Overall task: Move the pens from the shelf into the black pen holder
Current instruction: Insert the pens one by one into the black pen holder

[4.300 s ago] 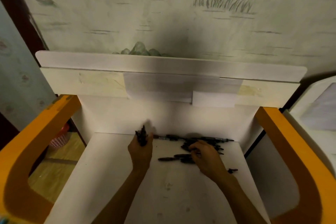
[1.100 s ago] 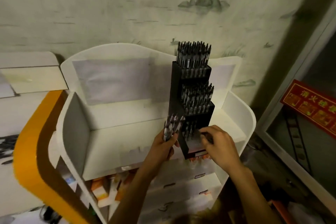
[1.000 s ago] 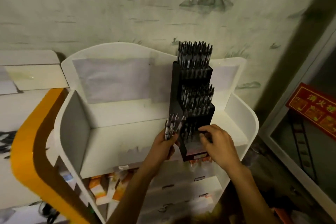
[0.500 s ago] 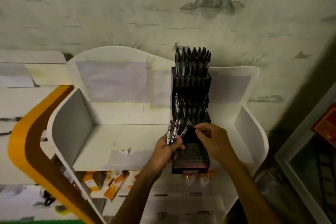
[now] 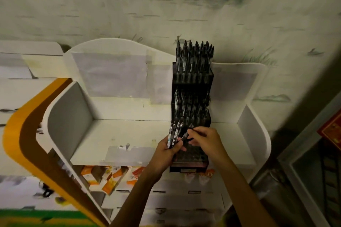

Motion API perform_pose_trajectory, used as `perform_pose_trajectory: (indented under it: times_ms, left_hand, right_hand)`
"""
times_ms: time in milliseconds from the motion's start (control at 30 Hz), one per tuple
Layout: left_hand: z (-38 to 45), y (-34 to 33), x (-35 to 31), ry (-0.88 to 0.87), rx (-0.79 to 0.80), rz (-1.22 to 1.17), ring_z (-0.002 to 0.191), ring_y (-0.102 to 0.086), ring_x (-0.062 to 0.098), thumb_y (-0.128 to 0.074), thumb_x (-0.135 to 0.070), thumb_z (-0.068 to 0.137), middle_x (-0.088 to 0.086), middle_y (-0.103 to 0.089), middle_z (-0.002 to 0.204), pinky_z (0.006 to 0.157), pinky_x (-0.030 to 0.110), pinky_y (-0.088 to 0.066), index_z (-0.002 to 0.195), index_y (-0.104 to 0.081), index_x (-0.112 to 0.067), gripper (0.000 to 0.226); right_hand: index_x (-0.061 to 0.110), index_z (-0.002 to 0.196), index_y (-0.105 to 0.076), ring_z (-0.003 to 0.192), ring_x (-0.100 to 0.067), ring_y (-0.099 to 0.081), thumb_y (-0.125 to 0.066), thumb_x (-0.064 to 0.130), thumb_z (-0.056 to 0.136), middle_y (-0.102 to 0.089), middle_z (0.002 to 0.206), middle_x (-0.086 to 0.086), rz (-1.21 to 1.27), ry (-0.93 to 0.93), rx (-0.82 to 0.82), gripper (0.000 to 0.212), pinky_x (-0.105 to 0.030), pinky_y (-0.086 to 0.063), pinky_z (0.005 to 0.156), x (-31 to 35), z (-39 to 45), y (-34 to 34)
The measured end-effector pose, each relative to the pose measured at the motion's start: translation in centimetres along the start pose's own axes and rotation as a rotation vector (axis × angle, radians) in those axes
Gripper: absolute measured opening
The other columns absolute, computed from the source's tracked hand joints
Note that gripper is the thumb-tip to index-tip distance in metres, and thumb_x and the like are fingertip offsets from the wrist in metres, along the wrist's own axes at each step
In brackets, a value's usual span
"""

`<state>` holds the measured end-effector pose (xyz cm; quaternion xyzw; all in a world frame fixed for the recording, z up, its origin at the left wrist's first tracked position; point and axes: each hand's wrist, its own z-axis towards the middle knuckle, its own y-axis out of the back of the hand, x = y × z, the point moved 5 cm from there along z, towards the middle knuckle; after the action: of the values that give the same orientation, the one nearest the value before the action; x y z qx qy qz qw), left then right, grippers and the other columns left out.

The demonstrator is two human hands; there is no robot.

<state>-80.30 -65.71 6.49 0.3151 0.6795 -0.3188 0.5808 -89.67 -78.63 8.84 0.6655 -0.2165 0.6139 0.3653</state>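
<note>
A tall black tiered pen holder stands on a white shelf, right of centre. Its upper tiers are packed with upright dark pens; the lowest front tier shows open slots. My left hand grips a bundle of several pens, tips up, just left of the holder's front tier. My right hand pinches a single dark pen beside that bundle, above the front tier.
The white shelf has curved side walls and a taped back panel. Orange and white boxes sit on the level below. An orange-edged unit stands to the left, and a glass cabinet to the right.
The view moved from the left shelf with loose pens to this shelf. Over the last second my right hand rose from the holder's front tier to the bundle and pinched one pen.
</note>
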Motion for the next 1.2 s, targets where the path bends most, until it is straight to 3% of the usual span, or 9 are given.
perform_pose_trajectory:
  times_ms: [133,267,467,567,733,900,1067,1200]
  left_hand:
    - [-0.1,0.8,0.4,0.009,-0.023,0.030,0.055,-0.058,0.001,-0.053,-0.026,0.102,0.006,-0.071,0.083,0.045,0.014,-0.041,0.098,-0.063,-0.011,0.018]
    - [0.2,2.4,1.3,-0.004,-0.091,0.138,0.061,-0.053,0.007,-0.052,-0.034,0.102,0.000,-0.065,0.076,0.056,0.019,-0.040,0.104,-0.062,-0.020,0.018]
    - [0.3,3.5,2.1,-0.015,-0.163,0.201,0.064,-0.052,0.003,-0.053,-0.034,0.101,0.002,-0.062,0.083,0.057,0.017,-0.041,0.108,-0.049,-0.018,0.018]
    - [0.2,3.4,2.0,-0.053,-0.204,0.158,0.057,-0.051,-0.001,-0.053,-0.037,0.101,0.002,-0.064,0.083,0.056,0.018,-0.041,0.104,-0.052,-0.021,0.016]
    - [-0.3,4.0,1.4,-0.150,-0.312,0.099,0.054,-0.050,0.004,-0.054,-0.041,0.099,-0.003,-0.068,0.077,0.059,0.024,-0.044,0.101,-0.060,-0.021,0.021]
    - [-0.3,4.7,1.1,-0.155,-0.350,0.109,0.055,-0.052,0.000,-0.054,-0.038,0.100,-0.008,-0.069,0.075,0.063,0.024,-0.043,0.105,-0.061,-0.019,0.021]
    - [-0.1,4.8,1.3,-0.102,-0.327,0.076,0.050,-0.045,0.001,-0.052,-0.032,0.102,-0.012,-0.060,0.065,0.048,0.014,-0.037,0.104,-0.062,-0.010,0.024]
    - [0.0,4.7,1.1,-0.091,-0.303,0.069,0.050,-0.044,0.003,-0.052,-0.032,0.102,-0.009,-0.058,0.068,0.048,0.013,-0.037,0.100,-0.062,-0.011,0.023]
  right_hand:
    - [0.007,0.092,-0.073,0.075,-0.025,-0.074,-0.063,0.016,0.094,-0.074,0.084,-0.010,0.162,-0.067,-0.105,0.013,-0.037,-0.060,0.074,-0.3,-0.2,0.0]
    - [0.007,0.092,-0.071,0.071,-0.020,-0.074,-0.061,0.018,0.095,-0.075,0.081,-0.006,0.156,-0.015,-0.256,0.016,-0.028,-0.059,0.068,0.4,-0.3,1.9]
    - [0.015,0.087,-0.068,0.070,-0.006,-0.071,-0.062,0.025,0.095,-0.071,0.077,0.005,-0.208,0.230,-0.395,0.014,-0.026,-0.059,0.068,1.4,-0.4,3.5]
    - [0.017,0.083,-0.068,0.069,-0.008,-0.069,-0.061,0.024,0.095,-0.069,0.072,0.007,-0.350,0.306,-0.369,0.016,-0.028,-0.057,0.065,0.6,0.2,2.8]
    - [0.015,0.080,-0.067,0.060,-0.006,-0.061,-0.061,0.022,0.096,-0.064,0.066,0.004,-0.483,0.371,-0.311,0.018,-0.016,-0.045,0.057,-0.8,0.6,1.2]
    - [0.014,0.081,-0.068,0.062,-0.006,-0.061,-0.059,0.022,0.096,-0.066,0.070,0.004,-0.533,0.340,-0.262,0.019,-0.006,-0.038,0.059,-2.3,1.1,0.5]
    - [0.013,0.075,-0.067,0.056,-0.001,-0.052,-0.062,0.019,0.095,-0.056,0.064,0.010,-0.584,0.306,-0.224,0.021,-0.005,-0.029,0.056,-3.4,1.4,-0.5]
    - [0.008,0.074,-0.070,0.054,-0.002,-0.048,-0.065,0.019,0.093,-0.056,0.063,0.008,-0.636,0.229,-0.204,0.023,-0.005,-0.025,0.053,-4.7,1.5,-0.9]
